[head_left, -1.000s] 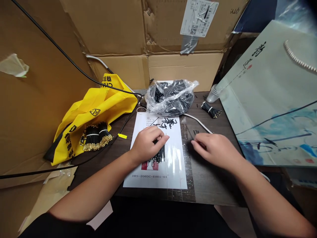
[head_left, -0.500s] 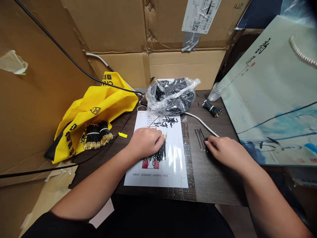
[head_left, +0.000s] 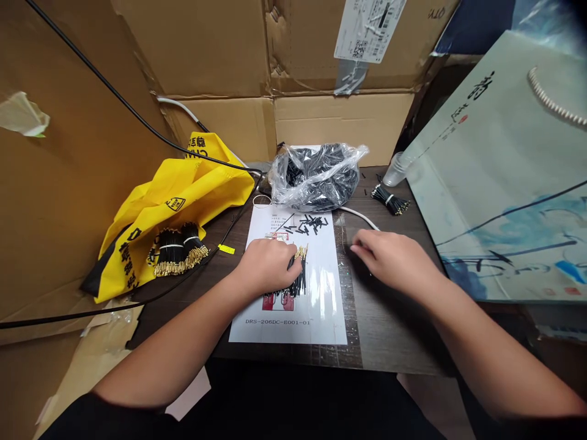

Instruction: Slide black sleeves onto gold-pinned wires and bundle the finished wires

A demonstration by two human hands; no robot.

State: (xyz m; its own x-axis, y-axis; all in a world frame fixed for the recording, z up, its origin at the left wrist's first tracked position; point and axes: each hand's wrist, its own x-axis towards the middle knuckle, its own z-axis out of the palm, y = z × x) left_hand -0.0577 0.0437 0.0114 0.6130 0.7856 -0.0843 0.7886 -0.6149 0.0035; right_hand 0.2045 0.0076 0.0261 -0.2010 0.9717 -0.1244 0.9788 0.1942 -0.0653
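Observation:
My left hand (head_left: 269, 264) is closed over a pile of short black wires (head_left: 300, 276) with gold tips, its thumb against their right side. The wires lie on a printed white sheet (head_left: 328, 324), and the fist hides part of them. Above that hand, several short black pieces (head_left: 309, 225) lie scattered on the sheet. My right hand (head_left: 387, 256) hovers low over the dark table, right of the sheet, thumb and fingers pinched together. Whatever it holds, if anything, is hidden and slightly blurred.
A clear plastic bag (head_left: 316, 177) of black pieces sits behind the sheet. Tied gold-tipped bundles (head_left: 178, 249) lie by a yellow bag (head_left: 174, 189) at left. Another tied bundle (head_left: 389, 199) is beside a clear cup (head_left: 395, 170). A paper bag (head_left: 509, 183) stands right; a black cable (head_left: 110, 85) crosses left.
My right hand has moved left toward the sheet and now covers the spot where several loose black wires showed. My left hand has stayed on the pile.

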